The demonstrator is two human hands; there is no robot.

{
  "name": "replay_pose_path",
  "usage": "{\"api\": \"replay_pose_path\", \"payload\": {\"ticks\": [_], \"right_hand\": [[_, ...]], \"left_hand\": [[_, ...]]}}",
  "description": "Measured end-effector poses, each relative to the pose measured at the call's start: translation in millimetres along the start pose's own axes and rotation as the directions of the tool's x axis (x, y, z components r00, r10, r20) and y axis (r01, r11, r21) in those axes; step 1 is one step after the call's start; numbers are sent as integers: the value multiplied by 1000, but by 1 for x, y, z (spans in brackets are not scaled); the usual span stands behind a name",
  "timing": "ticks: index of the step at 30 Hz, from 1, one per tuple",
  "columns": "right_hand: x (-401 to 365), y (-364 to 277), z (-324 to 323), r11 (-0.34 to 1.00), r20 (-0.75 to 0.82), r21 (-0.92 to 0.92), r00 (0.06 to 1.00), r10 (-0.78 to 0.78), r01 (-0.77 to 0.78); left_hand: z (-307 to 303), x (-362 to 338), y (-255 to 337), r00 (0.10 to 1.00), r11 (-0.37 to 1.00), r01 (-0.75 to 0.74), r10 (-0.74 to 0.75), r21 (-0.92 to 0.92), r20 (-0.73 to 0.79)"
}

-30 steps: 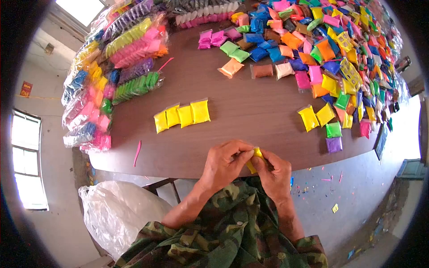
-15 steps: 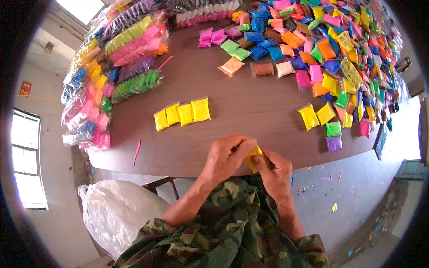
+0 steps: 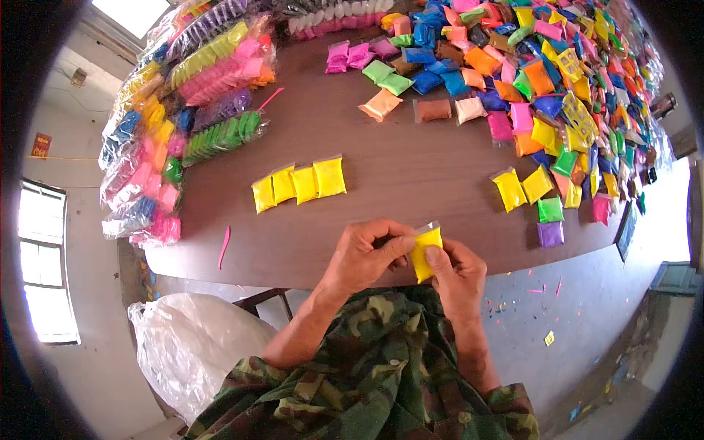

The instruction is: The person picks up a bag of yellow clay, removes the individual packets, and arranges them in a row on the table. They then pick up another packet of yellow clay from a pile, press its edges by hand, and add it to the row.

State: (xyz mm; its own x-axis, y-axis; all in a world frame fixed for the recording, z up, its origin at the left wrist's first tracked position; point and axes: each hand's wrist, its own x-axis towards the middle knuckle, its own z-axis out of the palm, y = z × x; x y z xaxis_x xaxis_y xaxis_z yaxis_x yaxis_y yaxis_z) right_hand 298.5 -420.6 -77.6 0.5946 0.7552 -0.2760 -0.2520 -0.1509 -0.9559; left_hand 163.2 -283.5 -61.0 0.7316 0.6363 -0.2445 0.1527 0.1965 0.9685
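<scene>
Just over the near table edge, a small clear packet with a bright yellow filling (image 3: 423,257) is held upright between both hands. My right hand (image 3: 457,277) pinches its right side, thumb flat on the front. At its upper left edge, the thumb and fingers of my left hand (image 3: 369,257) are closed on the packet. Four-sided and alike, several yellow packets (image 3: 306,182) lie in an overlapping row on the table beyond my left hand. To the right lie two more yellow packets (image 3: 509,190), near a green packet (image 3: 549,210) and a purple packet (image 3: 551,235).
A big heap of mixed-colour packets (image 3: 543,81) covers the back right of the brown table (image 3: 396,161). Bagged rows of packets (image 3: 220,81) line the left side. A pink plastic strip (image 3: 224,248) lies near the front edge. A white plastic bag (image 3: 194,352) stands below left.
The yellow packet has turned to show more of its face, with its clear top edge now visible. My left hand's fingers have shifted from over its top to its left edge.
</scene>
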Motion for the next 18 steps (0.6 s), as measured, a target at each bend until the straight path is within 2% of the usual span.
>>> {"api": "replay_pose_path", "payload": {"ticks": [1,4,7,10,13,18], "right_hand": [[0,-1,-2,999,5,9,999,45,-45],[1,-1,-3,997,29,52,998,50,-51],[-1,-5,-1,987,29,135,996,88,-91],[0,6,0,986,-1,162,999,51,-50],[0,3,2,999,-5,48,1000,18,-18],[-3,-11,3,998,16,-54,1000,-11,11]], "left_hand": [[1,0,1,1000,1000,0,0,-1,-4],[5,-1,1,1000,999,-23,24,35,-19],[7,0,6,998,998,6,-9,-56,-67],[10,-3,-1,997,993,6,-14,-115,-72],[16,-5,-9,978,972,-182,194,145,-70],[7,-1,-1,996,996,-35,42,83,-83]]}}
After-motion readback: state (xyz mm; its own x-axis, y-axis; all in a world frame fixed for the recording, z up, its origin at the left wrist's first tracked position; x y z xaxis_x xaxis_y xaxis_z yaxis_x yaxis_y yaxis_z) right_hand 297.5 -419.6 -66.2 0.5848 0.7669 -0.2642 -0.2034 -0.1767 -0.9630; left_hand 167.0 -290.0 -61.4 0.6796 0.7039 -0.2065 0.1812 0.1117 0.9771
